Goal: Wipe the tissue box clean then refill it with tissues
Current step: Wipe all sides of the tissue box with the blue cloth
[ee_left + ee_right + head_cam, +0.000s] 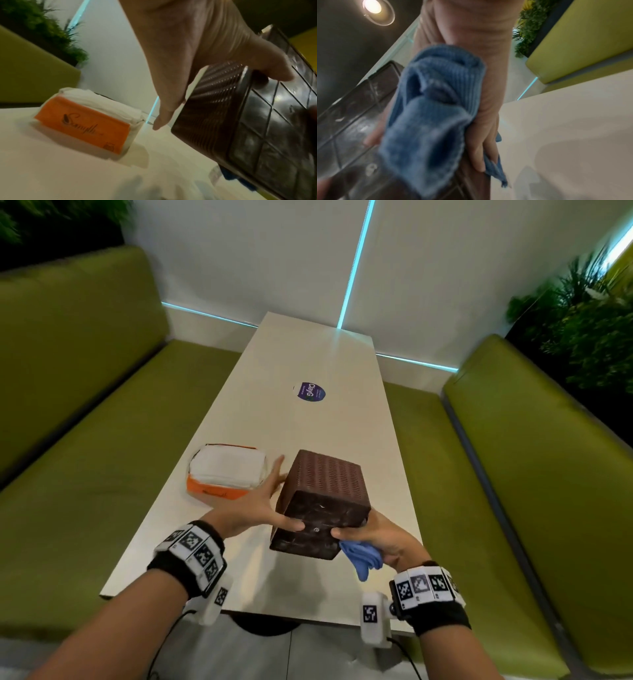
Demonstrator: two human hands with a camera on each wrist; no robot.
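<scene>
A dark brown tissue box (325, 498) with a perforated side is tilted up off the white table (291, 354), its flat ribbed base turned toward me. My left hand (265, 501) lays straight fingers along the box's left side, thumb on the base (274, 115). My right hand (373, 534) holds the right side with its thumb on the base and grips a bunched blue cloth (363, 556) in its palm. In the right wrist view the cloth (428, 115) lies between the fingers (481, 148) and the box (351, 128). An orange-wrapped pack of white tissues (226, 474) lies left of the box.
A round purple sticker (311, 392) sits mid-table. Green padded benches (85, 440) (513, 457) flank the table on both sides, with plants (589, 330) behind the right one. The tissue pack (82, 121) lies close to my left fingertips. A white wall closes the far end.
</scene>
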